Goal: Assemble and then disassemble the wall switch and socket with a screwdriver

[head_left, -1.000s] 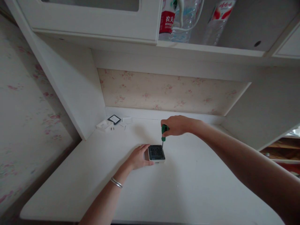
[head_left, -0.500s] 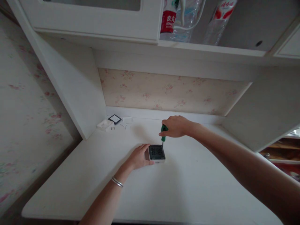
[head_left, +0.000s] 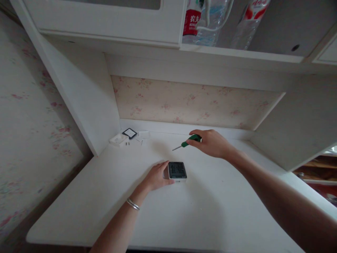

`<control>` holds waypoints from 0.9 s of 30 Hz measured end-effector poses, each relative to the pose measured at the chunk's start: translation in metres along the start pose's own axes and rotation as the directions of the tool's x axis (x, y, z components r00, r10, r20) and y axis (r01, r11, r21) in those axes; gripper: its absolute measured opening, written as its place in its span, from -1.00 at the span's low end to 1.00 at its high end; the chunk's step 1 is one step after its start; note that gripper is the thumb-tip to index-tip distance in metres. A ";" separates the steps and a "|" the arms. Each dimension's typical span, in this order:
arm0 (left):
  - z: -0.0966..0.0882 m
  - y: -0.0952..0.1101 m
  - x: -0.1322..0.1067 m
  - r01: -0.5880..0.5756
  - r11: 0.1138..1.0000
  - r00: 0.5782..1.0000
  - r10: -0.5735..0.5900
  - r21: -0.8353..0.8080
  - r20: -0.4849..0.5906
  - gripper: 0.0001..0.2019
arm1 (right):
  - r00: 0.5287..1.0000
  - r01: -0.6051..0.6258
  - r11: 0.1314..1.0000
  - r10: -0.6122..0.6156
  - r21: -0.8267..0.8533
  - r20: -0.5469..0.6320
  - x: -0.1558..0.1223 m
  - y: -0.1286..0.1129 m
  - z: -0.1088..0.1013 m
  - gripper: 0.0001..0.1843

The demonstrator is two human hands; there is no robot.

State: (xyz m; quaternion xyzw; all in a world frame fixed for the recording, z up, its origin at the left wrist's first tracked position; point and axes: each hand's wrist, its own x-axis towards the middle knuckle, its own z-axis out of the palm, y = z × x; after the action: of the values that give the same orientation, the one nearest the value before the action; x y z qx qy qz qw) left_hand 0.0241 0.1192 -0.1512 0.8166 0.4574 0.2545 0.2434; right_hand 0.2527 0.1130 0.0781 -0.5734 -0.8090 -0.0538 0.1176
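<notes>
My left hand [head_left: 157, 176] grips a small square box [head_left: 177, 170] by its left side, thumb in front and fingers behind. The box has white sides and a black, detailed top face; it rests on the white desk. In my right hand [head_left: 210, 141] is a screwdriver [head_left: 190, 140] with a green handle, the fingers closed round it. Its metal shaft points left and slightly down, and the tip is in the air above and behind the box, apart from it.
At the desk's back left lie a white open box [head_left: 119, 140], a black-framed square plate [head_left: 129, 133], a small white piece [head_left: 144, 134] and two tiny screw-like bits [head_left: 127, 143]. A shelf above holds plastic bottles [head_left: 191, 21]. Panels stand left and right of the desk [head_left: 168, 218].
My right hand has lifted the screwdriver off the black top of the box and tilted it from upright to nearly level. My left hand still holds the box.
</notes>
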 end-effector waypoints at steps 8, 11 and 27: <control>-0.001 0.003 0.001 0.010 1.000 1.000 -0.010 0.004 -0.004 -0.08 | 0.902 -0.360 0.724 0.432 0.588 0.021 -0.060 0.024 0.084 -0.48; -0.001 0.003 0.001 0.012 1.000 1.000 -0.012 0.029 0.001 -0.08 | 0.828 -0.421 0.535 0.556 0.732 0.070 -0.077 0.033 0.117 -0.41; 0.005 0.003 0.005 0.054 0.998 0.997 -0.054 0.007 -0.059 -0.13 | 0.826 -0.561 0.813 0.537 0.158 0.171 -0.123 0.029 0.175 -0.46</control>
State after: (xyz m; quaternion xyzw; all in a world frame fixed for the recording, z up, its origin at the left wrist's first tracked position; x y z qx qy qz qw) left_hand 0.0314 0.1209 -0.1516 0.7971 0.4874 0.2697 0.2330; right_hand 0.2962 0.0493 -0.1232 -0.7696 -0.6157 0.0987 0.1373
